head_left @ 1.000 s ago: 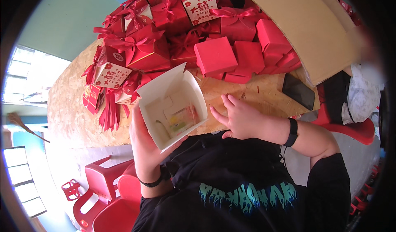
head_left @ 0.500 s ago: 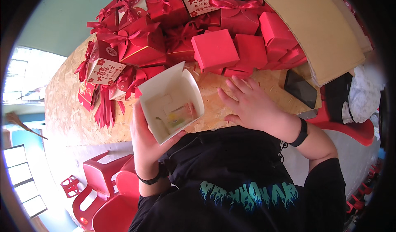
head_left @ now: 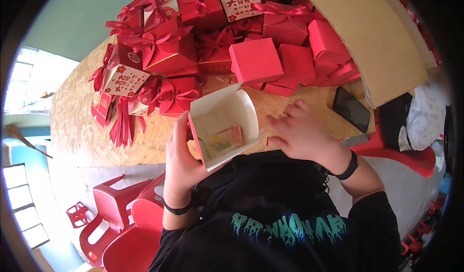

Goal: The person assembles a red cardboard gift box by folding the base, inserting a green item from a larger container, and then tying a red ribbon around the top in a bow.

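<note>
In my left hand [head_left: 182, 158] is a small paper gift box [head_left: 205, 115], red outside and white inside, its top open and tilted toward me. A clear little packet [head_left: 226, 140] with yellow, green and pink colouring lies at the bottom of it. My left fingers wrap around the box's left side and underside. Just right of the box hovers my right hand [head_left: 304, 134], holding nothing that I can see, with its fingers bent and a little apart. It does not touch the box.
Red gift boxes with ribbon bows [head_left: 169, 44] are heaped across the back of the wooden table [head_left: 77, 122]. Plain red boxes [head_left: 256, 60] sit nearer. A dark phone [head_left: 351, 109] lies by a large cardboard box [head_left: 382, 44] at right. Red plastic chairs [head_left: 133, 238] stand at lower left.
The gift box has moved right and slightly down with my left hand. My right hand has shifted a little right and down, and its fingers have curled from a more spread pose.
</note>
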`<state>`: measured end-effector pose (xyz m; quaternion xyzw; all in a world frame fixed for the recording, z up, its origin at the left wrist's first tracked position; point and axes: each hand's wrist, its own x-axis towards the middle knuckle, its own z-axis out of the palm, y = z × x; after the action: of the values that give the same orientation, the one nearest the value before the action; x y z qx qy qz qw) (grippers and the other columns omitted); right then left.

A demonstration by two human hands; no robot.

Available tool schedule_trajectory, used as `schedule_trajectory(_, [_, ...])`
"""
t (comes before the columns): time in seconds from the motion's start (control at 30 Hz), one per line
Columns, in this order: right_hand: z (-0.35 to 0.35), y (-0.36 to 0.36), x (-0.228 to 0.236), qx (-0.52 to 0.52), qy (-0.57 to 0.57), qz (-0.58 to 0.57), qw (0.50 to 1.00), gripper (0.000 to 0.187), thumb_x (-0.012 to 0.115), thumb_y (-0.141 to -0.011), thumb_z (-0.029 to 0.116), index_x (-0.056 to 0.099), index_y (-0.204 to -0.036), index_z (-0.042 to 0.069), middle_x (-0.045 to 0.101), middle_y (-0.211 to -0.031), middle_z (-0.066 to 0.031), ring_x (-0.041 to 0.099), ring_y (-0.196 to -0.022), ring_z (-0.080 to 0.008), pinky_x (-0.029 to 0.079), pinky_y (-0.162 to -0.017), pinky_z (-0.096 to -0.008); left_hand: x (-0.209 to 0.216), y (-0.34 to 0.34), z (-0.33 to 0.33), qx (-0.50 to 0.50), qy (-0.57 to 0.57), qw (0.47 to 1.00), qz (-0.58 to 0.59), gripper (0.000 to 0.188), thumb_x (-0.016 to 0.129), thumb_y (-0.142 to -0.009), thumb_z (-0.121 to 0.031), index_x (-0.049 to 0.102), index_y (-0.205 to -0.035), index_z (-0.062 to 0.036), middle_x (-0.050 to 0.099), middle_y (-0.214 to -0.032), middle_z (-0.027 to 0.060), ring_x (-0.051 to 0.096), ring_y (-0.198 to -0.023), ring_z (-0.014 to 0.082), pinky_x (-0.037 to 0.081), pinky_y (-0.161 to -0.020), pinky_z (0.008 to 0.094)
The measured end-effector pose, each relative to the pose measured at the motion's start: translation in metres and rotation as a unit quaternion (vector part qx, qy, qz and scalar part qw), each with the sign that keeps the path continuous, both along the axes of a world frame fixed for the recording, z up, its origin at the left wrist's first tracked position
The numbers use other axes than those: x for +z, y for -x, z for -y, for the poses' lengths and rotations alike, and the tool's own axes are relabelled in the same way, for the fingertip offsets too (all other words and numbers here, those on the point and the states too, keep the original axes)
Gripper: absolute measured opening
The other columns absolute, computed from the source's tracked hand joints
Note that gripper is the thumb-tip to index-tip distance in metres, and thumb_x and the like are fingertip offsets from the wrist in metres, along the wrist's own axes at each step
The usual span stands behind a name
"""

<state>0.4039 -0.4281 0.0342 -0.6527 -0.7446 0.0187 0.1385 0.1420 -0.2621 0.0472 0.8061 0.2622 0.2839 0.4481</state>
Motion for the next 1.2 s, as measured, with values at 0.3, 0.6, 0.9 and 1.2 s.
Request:
schedule_trajectory(0.3, [0.001,-0.016,0.010,-0.102,-0.067,-0.430,0.895,0.017,0.072,-0.089,-0.005,0.061,-0.099,0.002,0.064,-0.091,-0.0061,0.061,-0.082,-0.0161,0.050,-0.080,-0.0292,-0.039,-0.032,0.005,-0.061,-0.056,0.997,-0.010,0.100,0.099,-0.064,-0.032,0.047,-0.141,0.0041,0.053,-0.139,0.0251,0.050,-0.137,0.0435,0.044,-0.113,0.0508])
schedule_trajectory(0.6, [-0.015,-0.007,0.014,-0.096,-0.109,-0.463,0.875,0.015,0.066,-0.099,0.001,0.060,-0.112,0.001,0.067,-0.095,-0.0058,0.065,-0.088,-0.0120,0.050,-0.084,-0.0262,-0.065,-0.046,0.011,0.011,-0.189,0.978,-0.092,0.126,0.100,-0.056,-0.049,0.036,-0.151,0.0039,0.047,-0.147,0.0263,0.045,-0.141,0.0479,0.041,-0.115,0.0542])
schedule_trajectory(0.9, [-0.014,-0.003,0.018,-0.153,-0.040,-0.497,0.853,0.012,0.057,-0.105,0.002,0.061,-0.116,0.000,0.065,-0.088,-0.0040,0.063,-0.081,-0.0120,0.049,-0.075,-0.0258,-0.054,-0.033,-0.004,-0.072,-0.039,0.990,0.113,0.124,0.095,-0.069,-0.052,0.027,-0.157,0.0044,0.038,-0.157,0.0269,0.042,-0.146,0.0428,0.037,-0.118,0.0503])
schedule_trajectory(1.2, [-0.029,0.013,0.029,0.016,-0.086,-0.241,0.967,0.045,0.065,-0.084,-0.004,0.065,-0.126,0.011,0.052,-0.142,-0.0160,0.056,-0.125,-0.0397,0.050,-0.101,-0.0468,-0.028,-0.037,0.001,-0.018,-0.100,0.989,0.106,0.055,0.086,-0.081,-0.013,0.058,-0.127,0.0012,0.065,-0.127,0.0225,0.062,-0.123,0.0390,0.049,-0.104,0.0450])
